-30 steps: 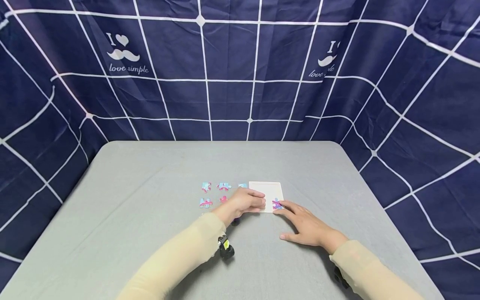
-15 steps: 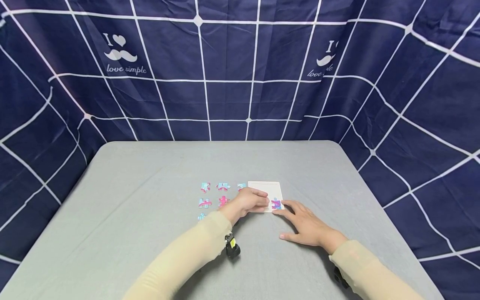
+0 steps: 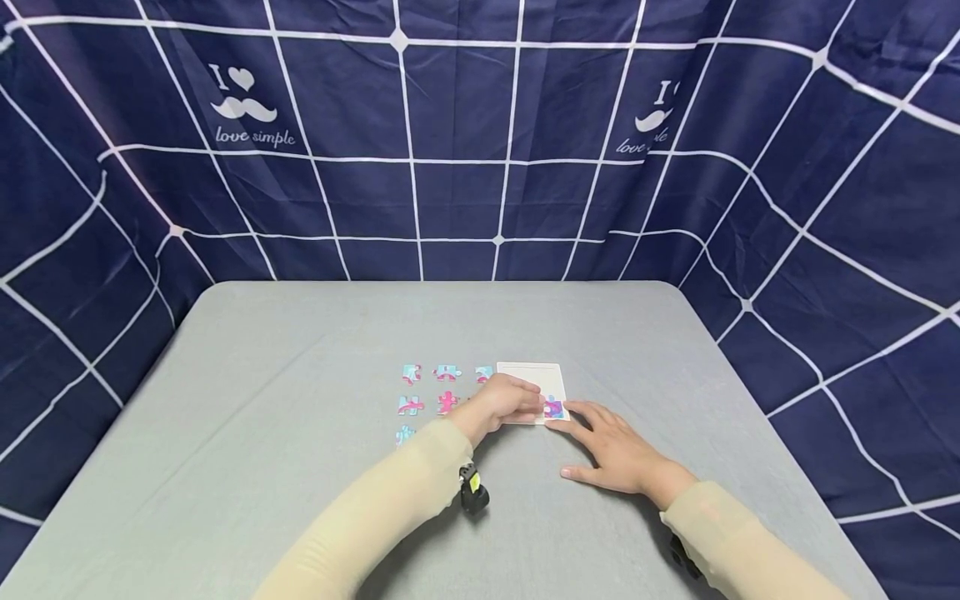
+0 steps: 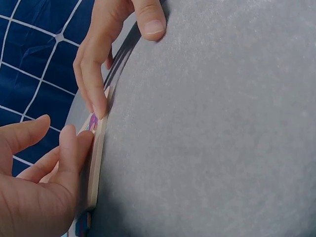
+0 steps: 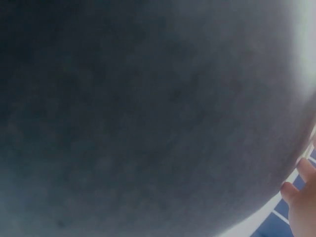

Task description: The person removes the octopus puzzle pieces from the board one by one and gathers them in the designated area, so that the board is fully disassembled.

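Observation:
A purple and blue jigsaw piece [image 3: 553, 407] lies in the lower right corner of the pale wooden puzzle board [image 3: 525, 375]. Over the lower part of the board is my left hand [image 3: 510, 400], its fingertips at the piece's left side. In the left wrist view, the left thumb stands apart from the fingers and nothing shows pinched between them. At the board's right edge my right hand [image 3: 618, 454] is spread, index and middle fingertips touching the rim beside the piece, thumb away on the table. The right wrist view catches only some right fingertips [image 5: 296, 182].
Left of the board lie several loose jigsaw pieces, among them a blue one [image 3: 447, 372], a pink one [image 3: 447, 402] and a light blue one [image 3: 405, 434]. My left forearm partly covers that group. Grey cloth covers the table [image 3: 300, 333]; a navy curtain [image 3: 450, 200] surrounds it.
My left hand has moved a little to the right. The purple piece has turned and now sits squarer in the board's corner. My right hand has stayed at the board's edge.

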Demonstrator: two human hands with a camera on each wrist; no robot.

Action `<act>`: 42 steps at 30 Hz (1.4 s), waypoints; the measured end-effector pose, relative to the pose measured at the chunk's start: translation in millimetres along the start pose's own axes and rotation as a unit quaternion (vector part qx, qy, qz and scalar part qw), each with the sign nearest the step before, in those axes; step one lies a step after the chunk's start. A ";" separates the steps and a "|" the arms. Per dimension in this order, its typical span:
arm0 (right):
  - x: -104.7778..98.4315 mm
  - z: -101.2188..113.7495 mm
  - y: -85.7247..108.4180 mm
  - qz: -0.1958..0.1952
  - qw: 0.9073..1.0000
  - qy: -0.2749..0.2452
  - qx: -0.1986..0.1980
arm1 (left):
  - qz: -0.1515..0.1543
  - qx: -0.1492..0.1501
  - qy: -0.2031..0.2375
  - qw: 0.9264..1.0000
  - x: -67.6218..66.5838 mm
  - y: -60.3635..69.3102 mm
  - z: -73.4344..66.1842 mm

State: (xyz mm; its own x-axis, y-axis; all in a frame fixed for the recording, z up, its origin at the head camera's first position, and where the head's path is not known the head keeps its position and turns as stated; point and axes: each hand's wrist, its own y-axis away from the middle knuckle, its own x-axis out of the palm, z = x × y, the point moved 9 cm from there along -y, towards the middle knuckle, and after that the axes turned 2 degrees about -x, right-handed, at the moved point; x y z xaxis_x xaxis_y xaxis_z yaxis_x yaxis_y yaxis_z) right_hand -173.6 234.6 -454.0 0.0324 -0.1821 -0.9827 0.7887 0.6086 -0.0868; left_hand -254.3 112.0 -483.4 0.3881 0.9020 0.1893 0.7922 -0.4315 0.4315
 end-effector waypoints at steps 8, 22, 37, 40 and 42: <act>0.7 -0.5 -0.4 0.005 1.000 0.003 0.004 | -0.020 0.001 -0.014 1.000 -1.2 -0.7 -0.6; 3.0 -1.4 0.0 0.012 1.000 0.001 0.012 | -0.083 0.022 -0.008 0.996 -3.6 -1.4 0.9; 4.0 -1.4 -0.3 0.001 1.000 0.005 0.001 | -0.120 0.062 -0.092 0.987 -2.5 -3.2 -4.8; 3.4 -0.6 -0.6 -0.004 1.000 0.007 -0.004 | -0.121 0.064 -0.105 0.985 0.1 -4.6 -5.6; 2.6 0.2 -0.8 -0.008 1.000 0.008 -0.007 | -0.119 0.063 -0.115 0.984 2.4 -6.0 -5.2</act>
State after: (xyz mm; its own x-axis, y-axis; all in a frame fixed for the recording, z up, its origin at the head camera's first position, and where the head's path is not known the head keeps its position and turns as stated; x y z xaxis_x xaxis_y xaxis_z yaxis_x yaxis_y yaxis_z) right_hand -174.0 233.4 -456.5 0.0108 -0.1794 -0.9837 0.7798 0.6173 -0.1040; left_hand -260.6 116.8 -480.9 0.2694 0.9563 -0.1140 0.9200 -0.2206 0.3238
